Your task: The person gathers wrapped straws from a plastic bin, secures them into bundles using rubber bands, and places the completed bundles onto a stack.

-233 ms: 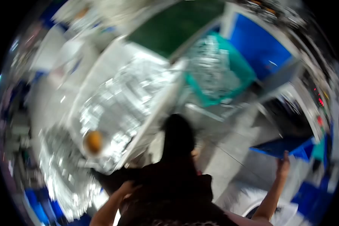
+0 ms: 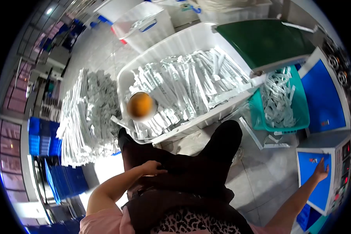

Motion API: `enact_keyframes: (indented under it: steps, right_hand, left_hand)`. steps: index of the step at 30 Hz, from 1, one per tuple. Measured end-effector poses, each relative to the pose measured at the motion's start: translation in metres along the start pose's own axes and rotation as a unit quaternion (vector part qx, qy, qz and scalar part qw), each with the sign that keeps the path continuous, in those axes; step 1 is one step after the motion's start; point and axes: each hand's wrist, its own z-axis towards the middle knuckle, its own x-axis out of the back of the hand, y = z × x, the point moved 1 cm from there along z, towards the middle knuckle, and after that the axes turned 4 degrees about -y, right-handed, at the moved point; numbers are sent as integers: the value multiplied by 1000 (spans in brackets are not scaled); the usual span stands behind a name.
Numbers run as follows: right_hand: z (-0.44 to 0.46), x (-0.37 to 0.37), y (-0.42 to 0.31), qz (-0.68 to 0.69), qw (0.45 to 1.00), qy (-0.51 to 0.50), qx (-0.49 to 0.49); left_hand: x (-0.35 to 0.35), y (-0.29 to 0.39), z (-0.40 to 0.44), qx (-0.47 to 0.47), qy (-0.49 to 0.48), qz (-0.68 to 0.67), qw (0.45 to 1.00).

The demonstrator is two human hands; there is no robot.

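My left hand (image 2: 153, 167) rests on the dark apron (image 2: 183, 171) over my lap, its fingers apart and nothing seen in them. Out to the right, my right hand (image 2: 321, 171) touches the blue door (image 2: 314, 181) of a grey-white machine cabinet, fingers extended near its small metal latch. That door looks closed. A large white tub (image 2: 199, 128) full of long silvery wrapped strips stands before my knees. Over its near left part is a blurred round orange thing (image 2: 140, 106).
A teal basket (image 2: 257, 113) of clear scraps stands beside the cabinet, under a dark green surface (image 2: 261, 43). Stacked silvery strips (image 2: 89, 117) lie left of the tub. Blue crates (image 2: 66, 181) sit farther left, and a white bin (image 2: 152, 33) stands behind.
The blue door stood open with a dark interior showing; now it is closed under my right hand. My view has turned and become sharper. My left hand stays at my lap.
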Motion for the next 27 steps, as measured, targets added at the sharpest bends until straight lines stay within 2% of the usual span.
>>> enact_keyframes:
  steps: [2,4,5,6,7,8,9,10,11,13,14,15,16,17,18,19,20,21,22,23,27]
  right_hand:
    - [9,-45,-47,-174,984,-25,-3]
    - [22,-99,-104,-333,942,-35,17]
    - [19,-124,-108,-326,944,-39,34]
    - [1,-157,-92,-190,979,-57,-38]
    - [-14,-193,-80,-50,990,-79,-105]
    - [-27,-222,-79,85,975,-105,-177]
    - [-130,-278,-162,134,974,-138,-116]
    - [-165,-308,-167,71,968,-238,-20]
    - [-221,-343,-215,66,952,-282,-99]
    - [-314,-377,-255,-18,924,-381,34]
    - [-351,-393,-280,-15,898,-437,44]
    - [-382,-407,-293,-23,842,-522,136]
    - [-410,-413,-314,-53,796,-590,126]
    - [-431,-420,-310,-113,737,-629,221]
    - [-456,-429,-296,-100,700,-651,276]
    - [-472,-438,-264,-152,662,-672,295]
    - [-486,-447,-243,-244,596,-725,244]
    - [-509,-460,-205,-349,496,-790,88]
    - [-526,-479,-214,-416,374,-829,27]
    - [-537,-493,-217,-427,324,-844,28]
    - [-547,-542,-230,-428,279,-856,80]
  left_hand:
    - [-11,-13,-4,-22,16,-10,1000]
    - [-18,-19,2,-60,186,-48,980]
    - [-16,-17,-4,-62,199,-61,976]
    - [-6,-19,-26,-27,365,-133,921]
    - [0,-22,-34,7,520,-203,830]
    - [-8,-43,-27,-9,602,-221,767]
    - [-19,-65,-27,-35,618,-337,709]
    - [-30,-80,-24,-65,625,-449,635]
    - [-34,-86,-25,-79,610,-485,622]
    - [-38,-107,-35,-74,575,-622,526]
    - [-37,-114,-29,-59,541,-702,458]
    - [-40,-129,-26,-51,530,-731,426]
    - [-42,-150,-16,-50,517,-759,393]
    - [-58,-180,4,-107,459,-815,337]
    - [-91,-223,26,-117,396,-866,280]
    - [-85,-203,19,61,398,-827,392]
    - [-97,-201,28,123,369,-813,434]
    - [-116,-199,34,126,352,-814,445]
    - [-127,-195,46,128,336,-814,457]
    - [-135,-188,55,128,327,-817,458]
    - [-143,-164,80,160,285,-829,454]
